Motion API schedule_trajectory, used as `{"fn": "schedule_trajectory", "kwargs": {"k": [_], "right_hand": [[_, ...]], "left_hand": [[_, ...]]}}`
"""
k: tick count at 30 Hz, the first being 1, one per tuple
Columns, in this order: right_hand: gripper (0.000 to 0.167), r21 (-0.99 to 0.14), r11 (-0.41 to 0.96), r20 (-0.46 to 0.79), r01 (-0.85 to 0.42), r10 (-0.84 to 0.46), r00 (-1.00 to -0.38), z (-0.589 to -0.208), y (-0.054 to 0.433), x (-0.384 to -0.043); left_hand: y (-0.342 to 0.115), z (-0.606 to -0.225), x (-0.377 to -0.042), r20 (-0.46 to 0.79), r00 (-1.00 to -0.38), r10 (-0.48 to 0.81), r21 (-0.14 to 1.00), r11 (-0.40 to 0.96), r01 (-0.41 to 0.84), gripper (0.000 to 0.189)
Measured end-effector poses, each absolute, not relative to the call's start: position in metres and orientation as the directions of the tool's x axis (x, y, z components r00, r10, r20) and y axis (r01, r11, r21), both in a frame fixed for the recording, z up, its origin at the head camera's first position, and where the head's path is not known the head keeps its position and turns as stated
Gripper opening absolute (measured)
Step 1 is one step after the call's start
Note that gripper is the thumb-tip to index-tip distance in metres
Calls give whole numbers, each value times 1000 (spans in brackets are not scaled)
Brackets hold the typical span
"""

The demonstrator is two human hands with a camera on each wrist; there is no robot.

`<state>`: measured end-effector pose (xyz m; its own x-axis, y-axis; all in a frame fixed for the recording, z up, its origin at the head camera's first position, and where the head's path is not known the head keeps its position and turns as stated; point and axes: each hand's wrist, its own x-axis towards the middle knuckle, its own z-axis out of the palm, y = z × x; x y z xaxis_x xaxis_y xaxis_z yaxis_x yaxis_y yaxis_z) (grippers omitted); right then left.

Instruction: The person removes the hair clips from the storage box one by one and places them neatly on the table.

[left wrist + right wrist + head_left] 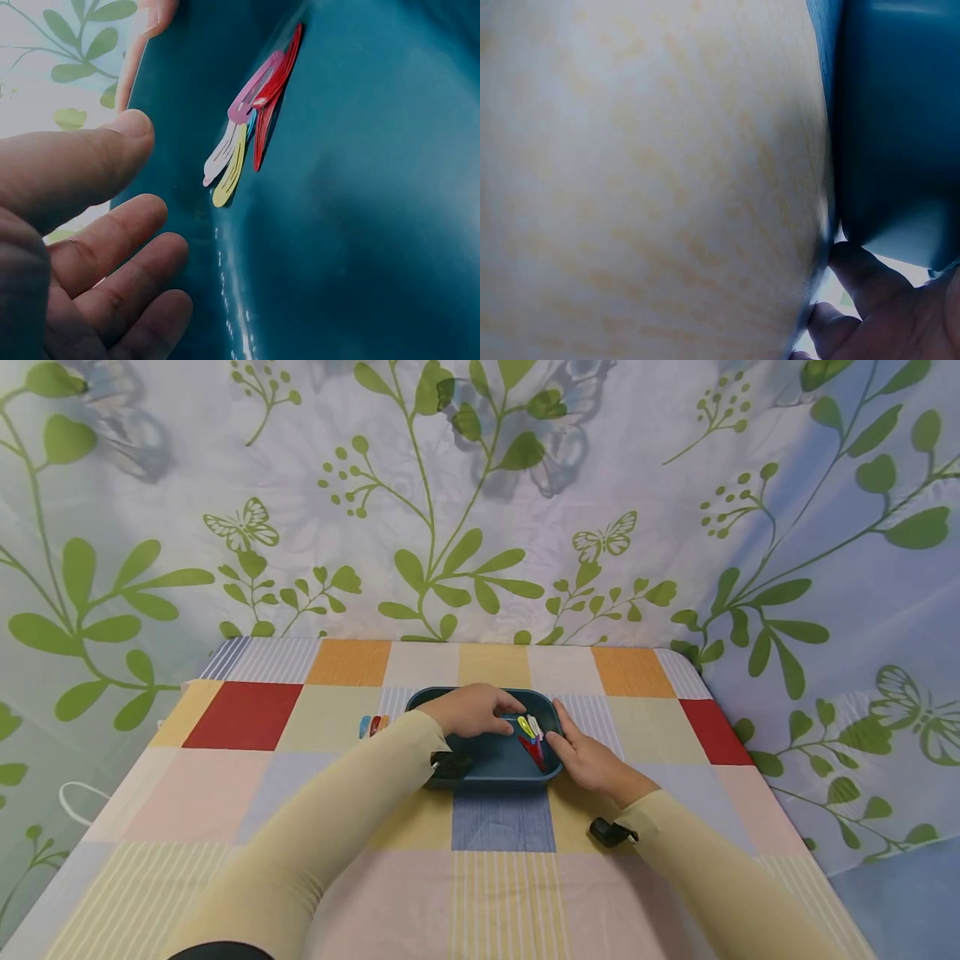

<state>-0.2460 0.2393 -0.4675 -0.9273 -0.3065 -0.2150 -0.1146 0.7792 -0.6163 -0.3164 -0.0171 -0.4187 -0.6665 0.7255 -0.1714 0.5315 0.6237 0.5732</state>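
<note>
A dark teal tray stands on the table. Snap hair clips lie bunched at its right end; in the left wrist view a pink clip, a red clip, a white clip and a yellow clip show, with a bit of blue beneath. Over the tray is my left hand, fingers apart and nothing held. My right hand holds the tray's right end, thumb at the rim and fingers along the outer wall. The right wrist view shows fingertips beside the tray wall.
Left of the tray, more hair clips in blue, red and orange lie on the tablecloth, partly behind my left sleeve. A patchwork cloth covers the table. Behind it hangs a leaf-print curtain. A white cable loops at the left edge.
</note>
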Motion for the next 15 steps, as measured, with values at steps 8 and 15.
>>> {"fn": "schedule_trajectory", "kwargs": {"k": [8,15], "right_hand": [[70,-614,779,-209,-127,-316,-926,-469,241,-247],[71,-624,772,-216,-122,-320,-923,-470,241,-247]], "left_hand": [[-2,-424,-320,-164,-659,734,595,606,528,45],[6,-433,-325,-158,-635,756,610,580,539,43]]}}
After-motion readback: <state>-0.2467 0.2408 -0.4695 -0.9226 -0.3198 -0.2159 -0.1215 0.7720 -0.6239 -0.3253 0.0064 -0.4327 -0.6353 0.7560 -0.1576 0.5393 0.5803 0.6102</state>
